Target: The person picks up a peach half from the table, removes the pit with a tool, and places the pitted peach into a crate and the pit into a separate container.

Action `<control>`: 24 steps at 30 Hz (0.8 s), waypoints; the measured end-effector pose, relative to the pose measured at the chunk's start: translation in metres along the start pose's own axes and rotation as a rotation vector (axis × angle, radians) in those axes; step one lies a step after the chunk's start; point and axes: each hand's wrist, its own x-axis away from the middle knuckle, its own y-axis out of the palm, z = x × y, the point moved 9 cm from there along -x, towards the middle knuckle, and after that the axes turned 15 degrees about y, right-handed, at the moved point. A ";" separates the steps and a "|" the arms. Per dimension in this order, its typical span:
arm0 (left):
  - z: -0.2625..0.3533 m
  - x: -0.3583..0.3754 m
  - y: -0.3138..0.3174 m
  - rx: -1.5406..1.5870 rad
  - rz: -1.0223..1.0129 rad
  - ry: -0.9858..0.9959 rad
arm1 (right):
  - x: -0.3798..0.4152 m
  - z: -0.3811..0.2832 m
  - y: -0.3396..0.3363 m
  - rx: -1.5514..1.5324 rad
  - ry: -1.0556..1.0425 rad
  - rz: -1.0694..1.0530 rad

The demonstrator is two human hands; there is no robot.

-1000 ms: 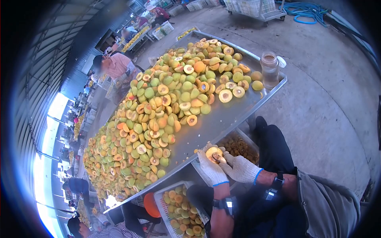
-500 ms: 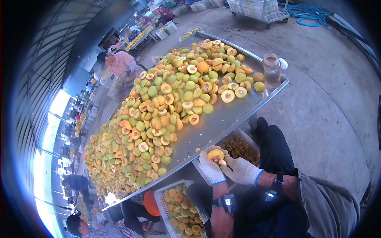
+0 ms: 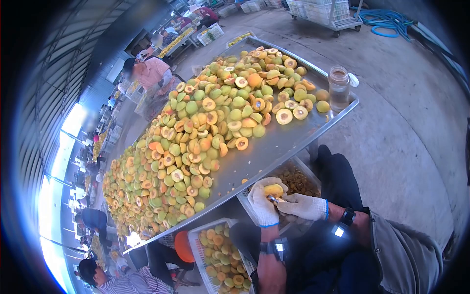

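My left hand (image 3: 263, 205), in a white knitted glove, is closed around a yellow peach half (image 3: 273, 189). My right hand (image 3: 304, 207), gloved the same way, grips a small tool with a shiny metal end (image 3: 272, 199) whose handle is mostly hidden. That metal end meets the lower edge of the fruit. Below and beyond the hands stands a bin of brown pits (image 3: 295, 182). Over the metal table (image 3: 267, 157) spreads a large heap of cut peaches (image 3: 196, 127), several with the pit showing.
A white crate of peach halves (image 3: 195, 245) stands left of my knees, beside an orange bucket (image 3: 184, 246). A clear jar (image 3: 339, 88) stands on the table's right corner. People work at the left, one in a pink shirt (image 3: 152, 73). A crate cart (image 3: 325, 14) stands behind.
My right hand has turned and drawn slightly right, and the tool's metal end now shows. The peach half in my left hand has tilted, hiding its cut face. The view has shifted slightly.
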 end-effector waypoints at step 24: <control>-0.004 0.016 -0.139 0.624 0.543 0.041 | -0.028 0.037 -0.061 -0.858 -0.188 -0.016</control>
